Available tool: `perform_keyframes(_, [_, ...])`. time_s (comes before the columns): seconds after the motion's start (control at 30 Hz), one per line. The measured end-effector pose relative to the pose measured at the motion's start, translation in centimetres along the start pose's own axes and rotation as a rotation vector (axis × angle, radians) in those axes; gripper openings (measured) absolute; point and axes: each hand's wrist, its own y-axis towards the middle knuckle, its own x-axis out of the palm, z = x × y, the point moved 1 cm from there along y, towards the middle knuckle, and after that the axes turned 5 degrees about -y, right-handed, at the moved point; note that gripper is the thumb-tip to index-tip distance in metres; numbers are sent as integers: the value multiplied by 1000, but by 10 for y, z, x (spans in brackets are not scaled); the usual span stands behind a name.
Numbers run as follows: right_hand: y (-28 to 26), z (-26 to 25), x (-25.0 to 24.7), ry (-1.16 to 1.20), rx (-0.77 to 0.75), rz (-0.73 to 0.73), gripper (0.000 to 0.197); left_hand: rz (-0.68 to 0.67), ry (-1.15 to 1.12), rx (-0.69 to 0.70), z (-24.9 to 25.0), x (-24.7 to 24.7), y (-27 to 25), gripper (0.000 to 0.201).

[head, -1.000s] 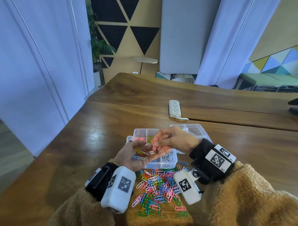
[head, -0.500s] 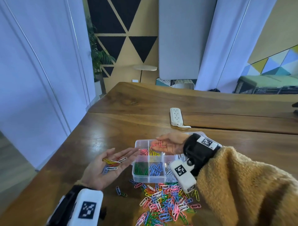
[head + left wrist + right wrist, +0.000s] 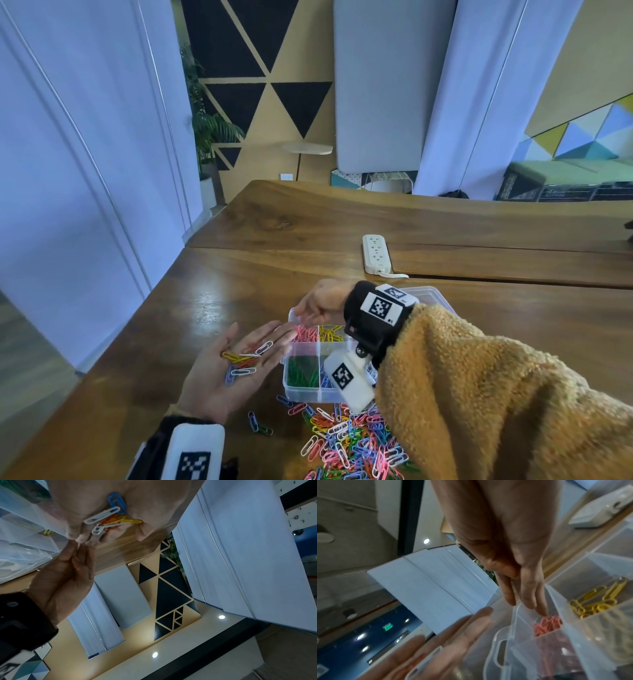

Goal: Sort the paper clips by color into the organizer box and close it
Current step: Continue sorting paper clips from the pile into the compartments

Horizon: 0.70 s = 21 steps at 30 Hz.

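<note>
The box [image 3: 318, 371] sits open on the surface [image 3: 239, 281], with pink, yellow, green and blue clips sorted in its compartments. Left of it, the left hand [image 3: 233, 366] lies flat, palm up, cradling mixed clips [image 3: 245, 359]. The right hand [image 3: 320, 303] hovers over the pink compartment, fingers loosely extended, holding nothing. A pile [image 3: 349, 442] lies just before the box.

organizer box [image 3: 301, 394]: right side hidden by right wrist | loose clip pile [image 3: 352, 445]: cut off at bottom edge

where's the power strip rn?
Head view: the white power strip lies on the wooden table, just beyond the organizer box and the right hand.
</note>
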Motion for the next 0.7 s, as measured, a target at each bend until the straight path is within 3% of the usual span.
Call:
perform_keyframes(0.13, [-23, -2, -6, -140, -161, 103, 33, -102, -66, 1, -6, 4, 8, 65])
perform_keyframes(0.27, [-59, -2, -9, -295, -505, 315, 28, -193, -23, -40, -19, 20, 13, 72])
perform_keyframes(0.37, [-86, 2, -5, -562, -723, 398, 19, -189, 42, -56, -31, 30, 13, 77])
perform_keyframes(0.5, [-100, 16, 0, -795, -799, 306, 15, -212, 43, -92, -42, 40, 9, 81])
perform_keyframes(0.7, [-109, 29, 4, -817, -836, 274, 19, -263, 38, -166, -50, 39, 9, 87])
